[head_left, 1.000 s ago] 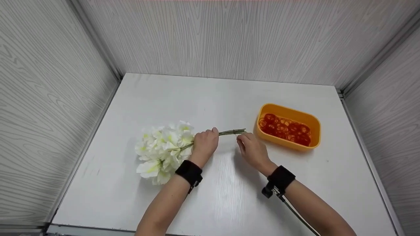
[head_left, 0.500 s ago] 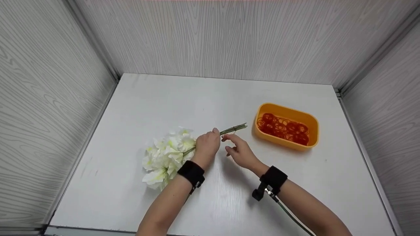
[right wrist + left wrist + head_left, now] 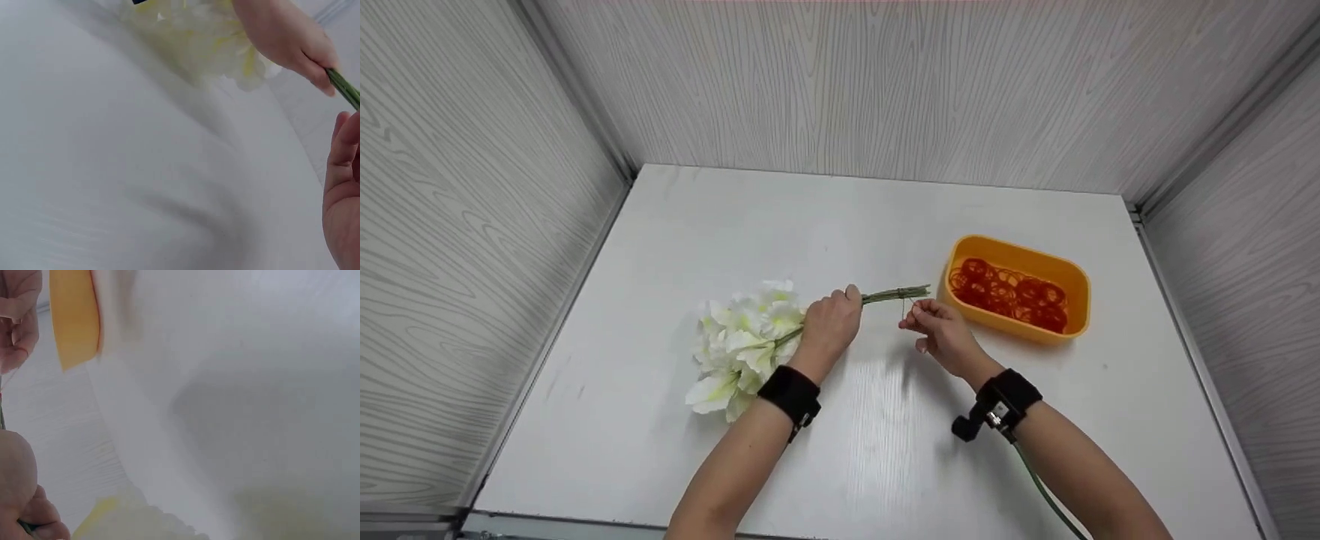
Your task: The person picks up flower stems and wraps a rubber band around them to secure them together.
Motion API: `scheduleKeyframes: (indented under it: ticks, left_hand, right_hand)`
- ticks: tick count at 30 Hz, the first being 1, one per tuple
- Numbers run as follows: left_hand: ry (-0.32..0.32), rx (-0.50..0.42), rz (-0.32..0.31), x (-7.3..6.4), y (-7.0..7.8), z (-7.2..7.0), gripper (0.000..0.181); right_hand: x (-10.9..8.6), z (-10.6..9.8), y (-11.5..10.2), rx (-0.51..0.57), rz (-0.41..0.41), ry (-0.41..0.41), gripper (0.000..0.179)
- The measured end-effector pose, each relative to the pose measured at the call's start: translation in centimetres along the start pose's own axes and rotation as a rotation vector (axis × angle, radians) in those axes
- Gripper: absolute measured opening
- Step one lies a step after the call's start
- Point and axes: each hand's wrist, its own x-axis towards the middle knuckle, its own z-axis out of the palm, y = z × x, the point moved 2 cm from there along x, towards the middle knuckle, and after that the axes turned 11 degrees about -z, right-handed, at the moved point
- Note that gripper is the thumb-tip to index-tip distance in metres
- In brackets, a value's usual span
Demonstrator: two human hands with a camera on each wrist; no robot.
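Observation:
My left hand (image 3: 831, 324) grips a bunch of white and yellow artificial flowers (image 3: 739, 349) by its green stems (image 3: 885, 296). The blossoms spread out to the left of that hand, and the stem ends stick out to the right. Just below those ends, my right hand (image 3: 945, 337) pinches a thin rubber band (image 3: 904, 309), drawn out in a loop from the stems. In the left wrist view, the band runs as a fine reddish line from a fingertip of the right hand (image 3: 19, 320) towards the stems. The right wrist view shows the left hand (image 3: 289, 39) wrapped around the stems (image 3: 344, 89).
Right of the hands stands an orange tub (image 3: 1012, 327) holding many red rubber bands (image 3: 1005, 292). The white table (image 3: 780, 232) is enclosed by grey wood-grain panels (image 3: 870, 90). A green cable (image 3: 1046, 495) trails from the right wrist strap (image 3: 1011, 397).
The right hand went left to the stems beside the left hand, then back right, now pulling the band out from the stems. The stem ends tilted up, then dipped slightly; the left hand kept its hold.

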Motion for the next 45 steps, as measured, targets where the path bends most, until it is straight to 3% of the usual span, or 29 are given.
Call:
scheduleKeyframes:
  ticks: [4,7,9,13,18,21,24,26,30,32,34,39,45]
  left_hand:
    - [0.137,-0.018,0.129,-0.1,-0.1,0.0,0.028]
    - [0.158,-0.049,0.23,-0.1,-0.2,-0.1,0.028]
    - [0.127,-0.058,0.299,0.0,-0.3,-0.3,0.027]
    - [-0.004,-0.02,0.408,0.1,-0.5,-0.7,0.025]
    - [-0.136,0.085,0.475,-0.1,-0.7,-0.8,0.022]
    - [-0.182,0.112,0.486,-0.4,-0.7,-0.7,0.02]
    - [-0.218,0.125,0.488,-0.7,-0.7,-0.4,0.02]
    - [-0.237,0.143,0.476,-0.9,-0.6,-0.2,0.019]
    - [-0.259,0.176,0.406,-0.9,-0.1,-0.1,0.019]
    - [-0.262,0.186,0.371,-0.7,0.4,-0.2,0.019]
    - [-0.262,0.196,0.352,-0.6,0.9,-0.3,0.018]
    - [-0.282,0.213,0.335,-0.7,1.7,-0.4,0.018]
    - [-0.245,0.217,0.321,-0.9,2.2,-0.5,0.021]
  right_hand:
    - [0.6,-1.5,-0.5,-0.043,0.052,-0.043,0.008]
    - [1.0,-2.9,-1.1,-0.069,0.081,-0.073,0.011]
    - [1.1,-3.8,-1.7,-0.092,0.1,-0.094,0.012]
    - [1.4,-4.8,-2.6,-0.169,0.134,-0.142,0.013]
    - [1.8,-5.2,-2.7,-0.292,0.156,-0.19,0.022]
    - [1.9,-5.4,-2.6,-0.344,0.162,-0.205,0.026]
    - [1.9,-5.0,-2.7,-0.468,0.137,-0.224,0.022]
    - [1.8,-4.2,-2.9,-0.633,0.091,-0.235,0.018]
    - [1.6,-1.4,-3.4,-1.073,-0.074,-0.25,0.011]
    - [1.4,-0.3,-3.3,-1.179,-0.098,-0.221,0.01]
    - [1.2,0.5,-3.0,-1.171,-0.082,-0.19,0.01]
    - [0.6,1.5,-2.0,-1.033,0.002,-0.062,0.013]
    - [0.3,2.7,-1.5,-0.961,0.028,0.052,0.014]
